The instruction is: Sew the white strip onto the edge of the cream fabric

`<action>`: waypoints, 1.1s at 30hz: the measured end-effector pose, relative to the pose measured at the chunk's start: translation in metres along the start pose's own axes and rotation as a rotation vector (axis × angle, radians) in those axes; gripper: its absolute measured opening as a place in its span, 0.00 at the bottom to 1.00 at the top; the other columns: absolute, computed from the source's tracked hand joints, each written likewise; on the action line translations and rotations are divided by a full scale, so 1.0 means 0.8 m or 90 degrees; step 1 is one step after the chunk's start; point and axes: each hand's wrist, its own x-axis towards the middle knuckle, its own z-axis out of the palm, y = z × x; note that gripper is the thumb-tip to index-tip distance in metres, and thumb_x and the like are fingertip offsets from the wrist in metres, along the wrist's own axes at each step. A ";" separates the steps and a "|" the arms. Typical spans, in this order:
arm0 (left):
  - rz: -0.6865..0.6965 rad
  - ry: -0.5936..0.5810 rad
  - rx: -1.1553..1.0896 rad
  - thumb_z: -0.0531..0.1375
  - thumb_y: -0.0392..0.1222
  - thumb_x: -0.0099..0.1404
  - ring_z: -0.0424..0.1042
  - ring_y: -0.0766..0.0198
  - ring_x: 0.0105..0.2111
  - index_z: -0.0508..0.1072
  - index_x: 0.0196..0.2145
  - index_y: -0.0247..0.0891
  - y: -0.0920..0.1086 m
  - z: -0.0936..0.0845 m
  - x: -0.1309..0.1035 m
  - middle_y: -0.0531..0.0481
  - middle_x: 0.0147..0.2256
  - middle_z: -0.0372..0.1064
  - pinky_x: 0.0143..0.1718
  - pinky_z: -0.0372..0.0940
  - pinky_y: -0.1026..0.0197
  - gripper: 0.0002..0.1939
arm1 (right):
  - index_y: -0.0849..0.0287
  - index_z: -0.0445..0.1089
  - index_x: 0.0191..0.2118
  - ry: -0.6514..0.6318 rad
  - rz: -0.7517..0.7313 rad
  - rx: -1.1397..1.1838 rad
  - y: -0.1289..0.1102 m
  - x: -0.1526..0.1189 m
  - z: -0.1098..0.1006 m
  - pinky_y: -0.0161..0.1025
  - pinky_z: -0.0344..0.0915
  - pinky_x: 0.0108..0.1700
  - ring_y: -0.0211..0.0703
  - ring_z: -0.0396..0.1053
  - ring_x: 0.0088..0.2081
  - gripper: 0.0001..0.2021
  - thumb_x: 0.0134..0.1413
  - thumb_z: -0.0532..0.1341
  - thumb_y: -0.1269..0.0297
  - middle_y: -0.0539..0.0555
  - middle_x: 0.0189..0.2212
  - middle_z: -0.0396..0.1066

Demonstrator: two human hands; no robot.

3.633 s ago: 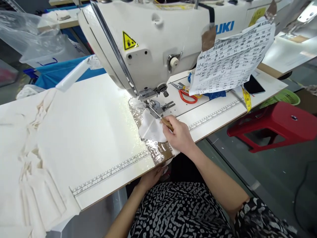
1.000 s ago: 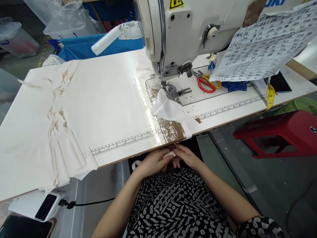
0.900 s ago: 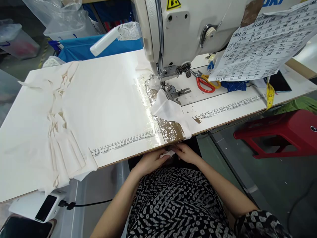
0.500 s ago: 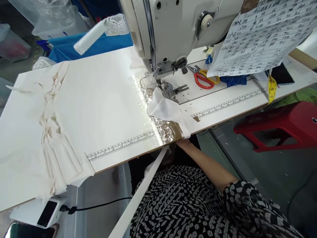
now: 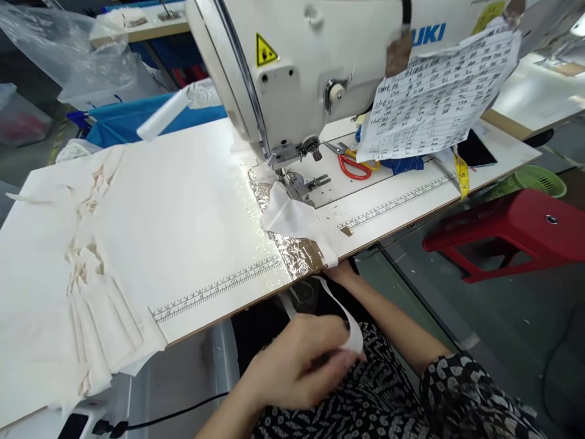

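My left hand (image 5: 306, 360) is in front of the table edge, its thumb and fingers pinched on a looped white fabric strip (image 5: 354, 332). The strip runs up to beneath the edge. My right hand (image 5: 340, 271) reaches under the table edge, its fingers hidden. Just above it, a white fabric piece (image 5: 292, 213) lies from the needle area of the sewing machine (image 5: 297, 79) down to the edge, over shiny brown tape (image 5: 297, 253).
Gathered cream fabric (image 5: 98, 292) lies on the left of the white table (image 5: 192, 201). Red-handled scissors (image 5: 354, 167), a written sheet (image 5: 439, 97) and a yellow tape measure (image 5: 462, 177) are right of the needle. A red stool (image 5: 507, 231) stands at right.
My left hand has come into view with the white strip, which hung down straight before and now curves. The view has shifted, showing more of the machine. My right hand remains at the edge.
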 end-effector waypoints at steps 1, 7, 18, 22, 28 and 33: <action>-0.005 -0.030 0.058 0.46 0.47 0.74 0.68 0.63 0.30 0.71 0.36 0.39 -0.004 0.003 0.000 0.49 0.30 0.69 0.34 0.62 0.61 0.17 | 0.57 0.68 0.54 -0.008 -0.003 -0.010 0.000 -0.008 0.000 0.51 0.71 0.49 0.48 0.72 0.48 0.15 0.66 0.61 0.60 0.58 0.54 0.69; -0.322 -0.031 0.389 0.49 0.38 0.69 0.74 0.50 0.40 0.73 0.40 0.36 -0.083 0.022 -0.033 0.38 0.39 0.74 0.39 0.69 0.53 0.12 | 0.62 0.71 0.47 -0.025 0.026 -0.045 0.024 -0.093 -0.015 0.43 0.72 0.40 0.43 0.74 0.39 0.08 0.66 0.59 0.65 0.57 0.46 0.73; 0.111 0.297 0.521 0.50 0.33 0.71 0.71 0.57 0.43 0.66 0.51 0.38 -0.012 -0.084 0.015 0.42 0.45 0.70 0.42 0.72 0.54 0.13 | 0.52 0.64 0.49 0.148 -0.090 0.137 -0.023 -0.176 -0.146 0.36 0.63 0.26 0.41 0.67 0.23 0.11 0.71 0.46 0.63 0.47 0.25 0.67; 0.134 0.275 0.693 0.50 0.34 0.71 0.70 0.53 0.44 0.65 0.52 0.32 -0.042 -0.110 0.055 0.39 0.46 0.69 0.42 0.72 0.51 0.13 | 0.55 0.65 0.46 0.273 -0.153 0.081 -0.083 -0.117 -0.159 0.39 0.65 0.35 0.44 0.72 0.35 0.10 0.68 0.48 0.68 0.55 0.39 0.71; 0.179 0.233 0.739 0.49 0.30 0.70 0.71 0.58 0.37 0.70 0.43 0.35 -0.065 -0.133 0.067 0.44 0.38 0.71 0.34 0.69 0.57 0.11 | 0.57 0.67 0.35 0.240 -0.070 0.022 -0.093 -0.060 -0.150 0.35 0.60 0.30 0.43 0.69 0.32 0.04 0.62 0.56 0.67 0.54 0.36 0.70; 0.209 0.242 0.668 0.49 0.31 0.71 0.71 0.61 0.38 0.69 0.45 0.35 -0.059 -0.158 0.046 0.45 0.40 0.72 0.38 0.69 0.59 0.11 | 0.55 0.63 0.33 0.174 -0.073 0.193 -0.083 -0.073 -0.162 0.32 0.61 0.27 0.37 0.63 0.26 0.08 0.65 0.54 0.62 0.46 0.24 0.64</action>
